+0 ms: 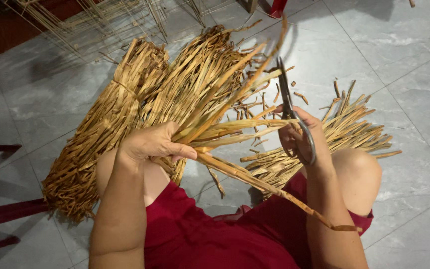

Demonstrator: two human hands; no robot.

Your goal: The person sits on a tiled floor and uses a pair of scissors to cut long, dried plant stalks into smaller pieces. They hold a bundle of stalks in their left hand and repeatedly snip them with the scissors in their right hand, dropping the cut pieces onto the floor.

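Note:
My left hand [153, 143] grips a small handful of dried, tan plant strips [227, 130] near their middle, the strips fanning up and to the right. My right hand [302, 137] holds dark metal scissors [287, 102], fingers through the loops, blades pointing up against the strips' right ends. One long strip [274, 192] trails down across my red-clothed lap [215, 234].
Two large tied bundles of the same dried strips [110, 119] lie on the grey tiled floor [404, 65] ahead and left. A smaller pile of cut strips [347, 129] lies at the right by my knee. Short offcuts are scattered between. A wire frame [100, 20] stands at the back.

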